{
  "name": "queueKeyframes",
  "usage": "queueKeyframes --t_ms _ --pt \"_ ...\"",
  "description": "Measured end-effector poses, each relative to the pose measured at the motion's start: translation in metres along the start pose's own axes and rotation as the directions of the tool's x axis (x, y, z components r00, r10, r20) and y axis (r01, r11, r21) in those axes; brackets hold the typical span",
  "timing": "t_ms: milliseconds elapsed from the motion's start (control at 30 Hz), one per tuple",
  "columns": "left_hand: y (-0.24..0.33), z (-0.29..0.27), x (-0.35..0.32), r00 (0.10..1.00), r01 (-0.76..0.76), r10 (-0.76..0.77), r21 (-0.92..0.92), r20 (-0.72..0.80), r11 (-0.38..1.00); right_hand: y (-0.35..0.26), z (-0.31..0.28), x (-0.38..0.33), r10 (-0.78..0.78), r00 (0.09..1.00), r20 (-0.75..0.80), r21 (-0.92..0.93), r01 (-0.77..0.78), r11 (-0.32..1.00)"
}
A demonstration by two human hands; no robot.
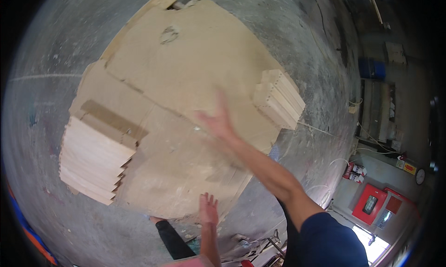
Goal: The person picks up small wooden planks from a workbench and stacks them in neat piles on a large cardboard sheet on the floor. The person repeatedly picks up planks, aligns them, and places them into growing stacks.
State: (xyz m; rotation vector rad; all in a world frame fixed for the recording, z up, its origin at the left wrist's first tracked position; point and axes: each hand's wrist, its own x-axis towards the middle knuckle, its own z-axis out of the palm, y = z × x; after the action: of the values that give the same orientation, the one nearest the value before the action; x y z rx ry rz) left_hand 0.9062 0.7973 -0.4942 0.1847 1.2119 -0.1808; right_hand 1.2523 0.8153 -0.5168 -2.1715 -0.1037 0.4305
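Brown cardboard beneath spread fingers

Lies flat on the grey floor as a broad brown cardboard sheet, creased and ragged-edged; carries near its left side a stack of pale wooden boards with jagged, stepped ends; bears by its right edge a smaller wooden stack.
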Motion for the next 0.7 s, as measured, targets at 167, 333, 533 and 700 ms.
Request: queueKeyframes --t_ms 167,333,533,700 --pt "-0.134 0.148 0.051 0.961 0.074 -0.154 0.322 0.229 0.944 0.130 -0.300 0.041 0.054 0.978 -0.200 -0.365 -0.126 0.922" --pt "-0.193 0.302 0.165 0.937 -0.323 0.274 0.242 0.216 0.915 0.203 -0.379 0.125 0.242 0.938 0.248 -0.311 -0.160 0.937" --pt "-0.227 0.422 0.210 0.892 -0.437 0.451 0.280 0.013 0.855 0.257 -0.395 0.159 0.425 0.628 0.652 -0.223 -0.377 0.899" --pt "-0.224 0.417 0.226 0.854 -0.520 0.516 0.158 0.064 0.840 0.245 -0.393 0.150 0.358 0.687 0.632 -0.158 -0.338 0.928"
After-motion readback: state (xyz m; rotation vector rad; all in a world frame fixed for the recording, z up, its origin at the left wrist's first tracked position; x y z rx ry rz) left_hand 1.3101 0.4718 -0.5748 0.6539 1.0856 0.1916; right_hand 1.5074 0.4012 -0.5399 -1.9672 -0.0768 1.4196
